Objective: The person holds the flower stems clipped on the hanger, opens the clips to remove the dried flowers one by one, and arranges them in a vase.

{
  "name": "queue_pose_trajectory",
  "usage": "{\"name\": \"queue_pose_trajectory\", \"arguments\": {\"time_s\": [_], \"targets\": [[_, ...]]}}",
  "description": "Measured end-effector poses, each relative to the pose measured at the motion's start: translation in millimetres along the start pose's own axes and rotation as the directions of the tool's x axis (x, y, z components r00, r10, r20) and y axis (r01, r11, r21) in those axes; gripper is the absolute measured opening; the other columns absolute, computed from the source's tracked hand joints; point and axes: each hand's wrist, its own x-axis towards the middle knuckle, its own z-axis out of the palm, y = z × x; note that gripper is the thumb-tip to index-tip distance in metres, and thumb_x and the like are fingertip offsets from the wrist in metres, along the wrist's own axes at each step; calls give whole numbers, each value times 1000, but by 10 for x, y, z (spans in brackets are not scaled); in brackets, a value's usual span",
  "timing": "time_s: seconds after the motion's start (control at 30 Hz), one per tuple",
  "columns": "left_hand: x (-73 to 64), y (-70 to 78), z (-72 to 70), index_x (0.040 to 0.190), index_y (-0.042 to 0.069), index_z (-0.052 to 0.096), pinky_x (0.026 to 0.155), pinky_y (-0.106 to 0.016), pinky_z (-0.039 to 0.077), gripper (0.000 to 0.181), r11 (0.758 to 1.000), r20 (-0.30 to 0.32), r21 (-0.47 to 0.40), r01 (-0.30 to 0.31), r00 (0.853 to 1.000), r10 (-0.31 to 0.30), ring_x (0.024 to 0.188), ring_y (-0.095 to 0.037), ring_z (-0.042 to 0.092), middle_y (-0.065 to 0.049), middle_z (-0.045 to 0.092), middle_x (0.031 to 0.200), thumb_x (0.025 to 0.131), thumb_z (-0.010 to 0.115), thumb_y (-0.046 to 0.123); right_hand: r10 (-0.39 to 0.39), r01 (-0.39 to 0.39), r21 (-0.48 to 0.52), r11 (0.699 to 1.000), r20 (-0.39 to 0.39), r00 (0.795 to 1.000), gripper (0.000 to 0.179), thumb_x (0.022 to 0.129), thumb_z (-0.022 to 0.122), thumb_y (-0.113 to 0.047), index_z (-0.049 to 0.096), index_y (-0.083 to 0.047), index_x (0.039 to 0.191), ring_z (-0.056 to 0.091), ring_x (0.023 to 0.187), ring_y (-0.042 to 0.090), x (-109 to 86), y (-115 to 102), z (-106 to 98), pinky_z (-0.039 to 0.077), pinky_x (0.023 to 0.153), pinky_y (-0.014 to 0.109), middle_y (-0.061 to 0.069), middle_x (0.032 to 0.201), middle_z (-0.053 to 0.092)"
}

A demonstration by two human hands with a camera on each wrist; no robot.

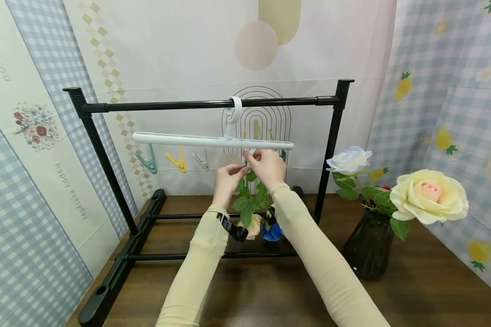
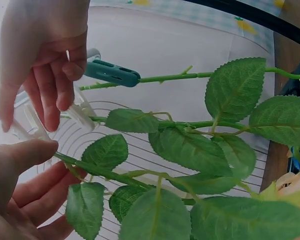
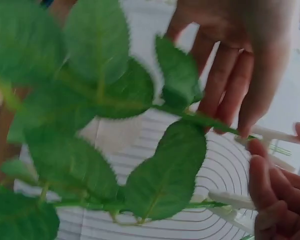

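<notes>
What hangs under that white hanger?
A teal clip, a yellow clip, a pale clip and leafy stems, with a peach flower and blue flower lower down. In the head view, the left hand and right hand partly hide the stems higher up.

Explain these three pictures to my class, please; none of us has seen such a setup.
There is no machine here, just a person working bare-handed. The wide picture comes from a camera worn on the head; the close ones, from two wrist cameras, left and right. A black rack stands on a brown table beside a dark vase of flowers. A white hanger with clips hangs from the rack. Beneath it, the left hand pinches a leafy green stem and the right hand holds a white clip.
</notes>
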Motion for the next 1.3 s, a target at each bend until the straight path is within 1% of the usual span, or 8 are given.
{"name": "queue_pose_trajectory", "arguments": {"time_s": [0.17, 0.3, 0.53, 0.63, 0.83, 0.97, 1.13, 1.3], "targets": [[4, -20, 19, 105, 3, 74, 89, -39, 53, 27, 1000, -34, -8, -30, 999, 30, 100, -28, 68, -16, 73, 107, 90, 70, 25, -3, 4, 5, 1000, -89, 996, 50, 95, 52, -55, 73, -11, 84, 61, 55, 18, 2, 5, 64, 36, 47, 24, 5, 74, 73], [0, -35, 38, 102, 2, 75, 87, -38, 54, 24, 999, -44, -16, -52, 998, 51, 97, -27, 69, -16, 74, 104, 90, 70, 23, -50, 55, 27, 998, -155, 987, 45, 94, 56, -49, 73, -10, 79, 61, 55, 21, -7, 22, 114, 34, 47, 23, 6, 73, 74], [-9, 12, 38, 101, 3, 75, 83, -37, 54, 24, 996, -54, 26, -82, 995, 83, 94, -26, 70, -15, 75, 101, 90, 70, 23, -158, 188, 65, 980, -319, 934, 38, 93, 62, -37, 74, -7, 73, 62, 55, 25, -19, 58, 181, 37, 47, 25, 9, 67, 73], [-16, 6, 45, 100, 3, 76, 83, -37, 55, 23, 994, -58, 40, -98, 993, 100, 93, -26, 70, -14, 75, 99, 90, 70, 22, -155, 193, 83, 978, -336, 929, 39, 94, 62, -35, 72, -6, 70, 58, 51, 25, -25, 56, 201, 32, 46, 23, 10, 63, 70], [-62, -59, 70, 98, 4, 77, 82, -39, 55, 23, 993, -56, 90, -80, 995, 85, 93, -27, 70, -14, 76, 96, 89, 70, 25, -139, 180, 91, 979, -344, 929, 40, 93, 62, -33, 64, -7, 63, 51, 47, 23, -53, 39, 247, 25, 47, 22, 9, 57, 66], [-75, -97, 67, 97, 3, 77, 83, -39, 54, 23, 994, -62, 84, -64, 996, 69, 92, -27, 70, -14, 76, 95, 89, 70, 23, -139, 184, 100, 978, -347, 927, 41, 93, 63, -32, 62, -6, 61, 45, 46, 22, -52, 31, 247, 23, 47, 22, 9, 54, 63], [-93, -142, 39, 98, 3, 76, 82, -40, 54, 20, 996, -80, 74, -57, 995, 62, 90, -28, 69, -15, 75, 96, 89, 69, 20, -128, 182, 131, 975, -341, 931, 39, 93, 63, -34, 70, -7, 66, 54, 49, 23, -55, 38, 238, 28, 47, 21, 8, 59, 68], [-116, -163, -1, 98, 3, 76, 81, -40, 54, 21, 996, -80, 76, -55, 995, 61, 91, -28, 69, -15, 74, 98, 90, 68, 21, -58, 120, 181, 976, -316, 947, 36, 92, 64, -38, 74, -8, 75, 63, 61, 24, -63, 65, 239, 37, 53, 24, 8, 69, 73]]}}
